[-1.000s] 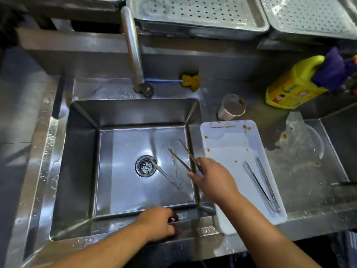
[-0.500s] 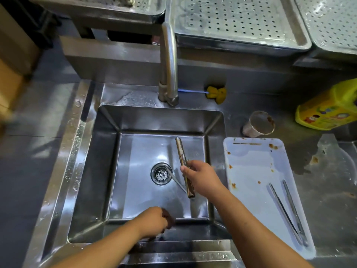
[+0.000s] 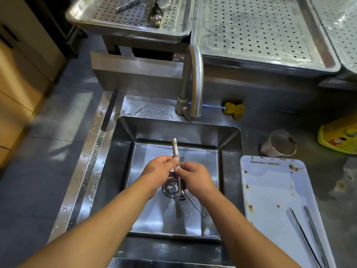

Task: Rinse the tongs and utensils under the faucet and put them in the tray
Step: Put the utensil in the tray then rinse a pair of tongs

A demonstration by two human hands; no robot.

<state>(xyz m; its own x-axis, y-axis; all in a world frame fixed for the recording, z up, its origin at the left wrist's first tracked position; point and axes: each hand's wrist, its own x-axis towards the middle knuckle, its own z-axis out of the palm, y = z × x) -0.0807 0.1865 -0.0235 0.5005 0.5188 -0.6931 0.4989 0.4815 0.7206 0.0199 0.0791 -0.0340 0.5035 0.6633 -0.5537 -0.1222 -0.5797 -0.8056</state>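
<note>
Over the middle of the steel sink point(image 3: 229, 171) I hold a pair of metal tongs point(image 3: 175, 148), squeezed together, tips pointing away from me. My right hand point(image 3: 195, 178) grips their middle and my left hand point(image 3: 159, 171) pinches them just below the serrated tips. The faucet point(image 3: 195, 80) arches above the far rim; no water shows. Another thin utensil point(image 3: 196, 205) lies on the sink floor beside the drain point(image 3: 171, 188). A second pair of tongs point(image 3: 309, 236) lies in the stained white tray point(image 3: 270, 182) on the right.
A metal cup point(image 3: 280, 144) stands behind the white tray, a yellow bottle point(image 3: 340, 136) at the right edge, a yellow sponge brush point(image 3: 233, 109) by the faucet. Perforated steel trays point(image 3: 251, 29) line the back, the left one point(image 3: 108, 18) holding utensils.
My left hand has risen from the sink's near rim and taken hold of the tongs. The right hand has brought the tongs to the sink's centre, squeezed together.
</note>
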